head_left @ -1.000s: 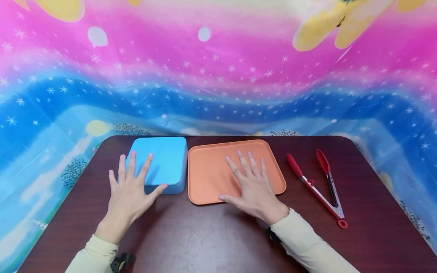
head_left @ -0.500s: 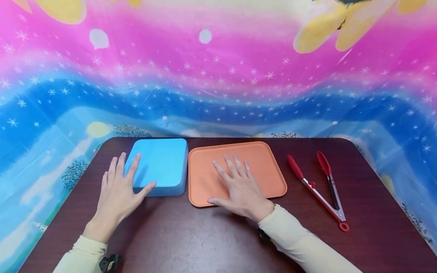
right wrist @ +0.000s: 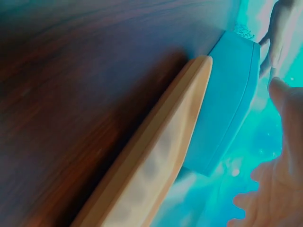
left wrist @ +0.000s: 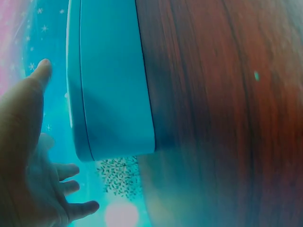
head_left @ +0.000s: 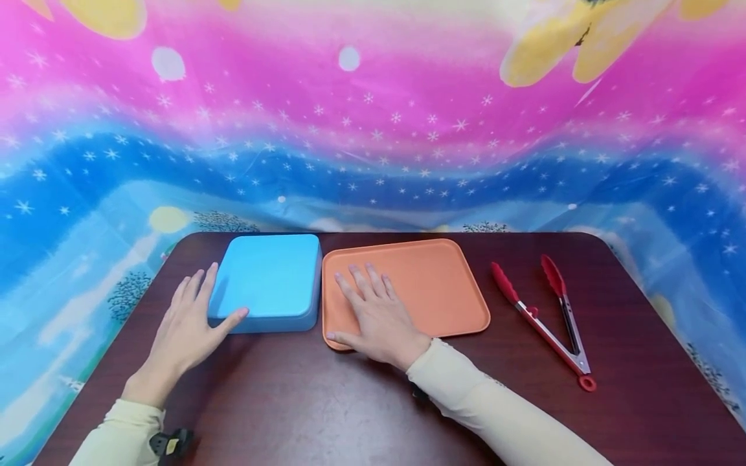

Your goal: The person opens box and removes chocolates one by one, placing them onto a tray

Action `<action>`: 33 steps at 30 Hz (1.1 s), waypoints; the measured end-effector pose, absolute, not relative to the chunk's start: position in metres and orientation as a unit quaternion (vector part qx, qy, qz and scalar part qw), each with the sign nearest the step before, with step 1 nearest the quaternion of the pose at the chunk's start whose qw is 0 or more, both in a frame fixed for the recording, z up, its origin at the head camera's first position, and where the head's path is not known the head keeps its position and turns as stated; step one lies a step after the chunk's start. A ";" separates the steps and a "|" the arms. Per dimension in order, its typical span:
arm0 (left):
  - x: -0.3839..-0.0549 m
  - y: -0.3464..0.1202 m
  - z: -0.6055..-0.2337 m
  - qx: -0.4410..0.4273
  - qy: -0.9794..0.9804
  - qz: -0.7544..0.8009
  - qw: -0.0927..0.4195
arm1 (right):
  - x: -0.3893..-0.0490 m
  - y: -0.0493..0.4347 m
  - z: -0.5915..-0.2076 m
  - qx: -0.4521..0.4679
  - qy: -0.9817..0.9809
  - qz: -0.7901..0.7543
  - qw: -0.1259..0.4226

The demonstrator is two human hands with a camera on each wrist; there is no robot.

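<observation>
A light-blue lidded box [head_left: 268, 275] sits toward the back left of the table. My left hand [head_left: 186, 323] is at its left front corner, fingers spread and thumb stretched toward the front edge of the lid. In the left wrist view, the fingers [left wrist: 80, 210] extend past the end of the box [left wrist: 113, 80]. Beside the box lies a shallow orange tray [head_left: 443, 285]. Over its left part hovers my right hand [head_left: 379, 317], palm down with fingers apart. The right wrist view has this hand [right wrist: 284, 165] raised above the tray's rim [right wrist: 142, 146], holding nothing.
Red-tipped metal tongs [head_left: 548, 336] lie spread apart to the right of the tray. The dark wooden table [head_left: 326, 414] has rounded back corners. A colourful printed cloth [head_left: 373, 129] hangs behind it and along both sides.
Both hands have moved left. The left hand has gone from over the box to its left front corner; the right has crossed from the tray's right part to its left. The objects stay put.
</observation>
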State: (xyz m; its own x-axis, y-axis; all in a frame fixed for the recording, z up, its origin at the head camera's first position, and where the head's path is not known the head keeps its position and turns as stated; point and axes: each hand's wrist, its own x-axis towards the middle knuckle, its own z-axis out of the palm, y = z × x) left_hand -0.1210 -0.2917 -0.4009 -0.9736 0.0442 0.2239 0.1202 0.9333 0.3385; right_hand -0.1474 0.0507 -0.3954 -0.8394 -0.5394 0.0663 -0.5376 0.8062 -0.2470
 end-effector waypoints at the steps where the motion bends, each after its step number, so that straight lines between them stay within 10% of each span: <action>1: -0.121 -0.293 -0.401 -0.040 -0.978 -0.181 0.099 | -0.148 0.048 -0.396 -0.282 0.951 -0.127 0.008; 18: -0.130 -0.309 -0.405 -0.022 -0.944 -0.327 -0.043 | -0.162 0.013 -0.406 -0.280 0.942 -0.174 0.066; 33: -0.131 -0.320 -0.415 -0.058 -0.918 -0.389 -0.048 | -0.163 -0.009 -0.415 -0.241 0.922 -0.294 0.069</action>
